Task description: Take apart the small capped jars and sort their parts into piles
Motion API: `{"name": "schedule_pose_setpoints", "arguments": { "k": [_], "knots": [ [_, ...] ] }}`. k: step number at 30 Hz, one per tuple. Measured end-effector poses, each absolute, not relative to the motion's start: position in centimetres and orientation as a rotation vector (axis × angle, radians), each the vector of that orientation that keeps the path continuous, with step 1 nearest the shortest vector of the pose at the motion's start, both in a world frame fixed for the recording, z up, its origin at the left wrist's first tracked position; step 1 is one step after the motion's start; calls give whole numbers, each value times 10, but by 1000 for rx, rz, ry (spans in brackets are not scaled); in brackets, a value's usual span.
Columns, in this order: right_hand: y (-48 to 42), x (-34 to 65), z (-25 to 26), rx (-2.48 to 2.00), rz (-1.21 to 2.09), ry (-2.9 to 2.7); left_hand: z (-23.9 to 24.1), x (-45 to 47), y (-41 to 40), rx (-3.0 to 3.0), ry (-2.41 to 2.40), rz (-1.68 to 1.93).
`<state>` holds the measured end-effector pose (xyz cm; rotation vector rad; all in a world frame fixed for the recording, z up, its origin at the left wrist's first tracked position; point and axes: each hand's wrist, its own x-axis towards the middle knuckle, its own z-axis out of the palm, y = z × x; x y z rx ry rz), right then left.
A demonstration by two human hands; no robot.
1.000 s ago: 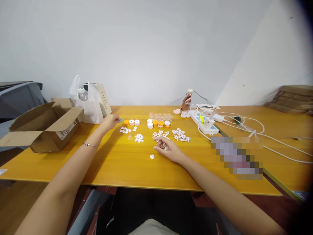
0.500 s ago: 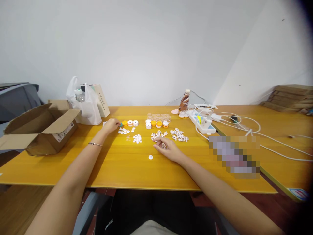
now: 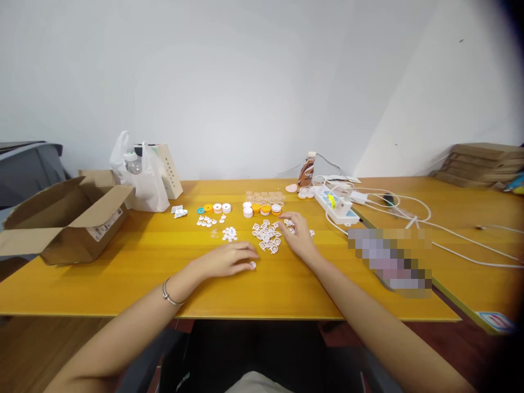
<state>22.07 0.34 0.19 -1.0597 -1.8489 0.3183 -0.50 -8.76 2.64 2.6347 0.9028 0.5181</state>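
My left hand point(image 3: 229, 259) is low over the table with thumb and fingers apart. Its thumb tip is at a small white round piece point(image 3: 252, 265); I cannot tell whether it touches it. My right hand point(image 3: 298, 236), fingers also apart, hovers over the right-hand group of white openwork pieces point(image 3: 289, 222) and hides part of it. Beside it lies a larger cluster of white openwork pieces point(image 3: 266, 234). Small white pieces point(image 3: 230, 234) form a pile left of that cluster, and white pieces with stems point(image 3: 207, 221) lie farther left.
Coloured round discs point(image 3: 208, 208) and orange and white round parts point(image 3: 266, 209) stand in rows behind, with clear cups point(image 3: 265, 197) beyond. A cardboard box point(image 3: 73, 229) and a plastic bag point(image 3: 149, 188) are at left. A power strip point(image 3: 333, 204) with cables and a bottle point(image 3: 307, 170) are at right.
My left hand has come from the coloured discs at far left to the single white round piece. My right hand has moved right, off the larger openwork cluster to the other group.
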Motion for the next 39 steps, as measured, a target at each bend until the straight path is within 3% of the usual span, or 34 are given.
{"name": "schedule_pose_setpoints", "arguments": {
  "k": [9,16,26,39],
  "knots": [
    [128,259,4,-1591,-96,-1803,7,-6,-78,2421,860,684],
    [175,263,4,-1587,-285,-1961,8,-3,-84,2476,791,640],
    [178,272,1,-1555,-288,-2015,11,-1,-87,2531,782,627],
    [151,254,24,-1445,-36,-1921,16,-2,-88,2531,799,727]
  ]
}}
